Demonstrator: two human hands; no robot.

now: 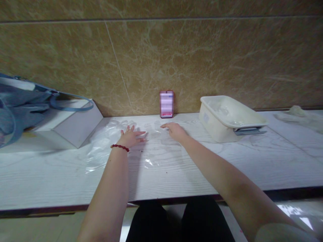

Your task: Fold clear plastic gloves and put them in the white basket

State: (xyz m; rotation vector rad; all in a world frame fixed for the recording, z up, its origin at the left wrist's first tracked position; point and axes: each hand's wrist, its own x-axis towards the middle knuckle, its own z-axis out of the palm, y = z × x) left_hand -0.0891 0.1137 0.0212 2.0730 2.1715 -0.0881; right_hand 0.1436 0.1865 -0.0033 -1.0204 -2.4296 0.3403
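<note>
My left hand (pixel 131 136), with a dark red bead bracelet (pixel 120 147) at the wrist, is open with its fingers spread. It lies at the right edge of a pile of crumpled clear plastic bags (pixel 101 144). My right hand (pixel 178 132) is palm down, its index finger stretched out to the left and the other fingers partly hidden. Between and below the hands a thin clear plastic bag (pixel 161 156) lies flat on the white wood-grain table (pixel 151 185). The right fingertips are at its upper part; I see nothing gripped in either hand.
Behind the hands a phone (pixel 166 104) leans upright against the brown marbled wall (pixel 176 60). To the right stands a cream plastic bin (pixel 214 124) with a grey handle; beyond it lies more clear plastic (pixel 302 117). A white box (pixel 78 124) and a blue bag (pixel 22 104) are at left.
</note>
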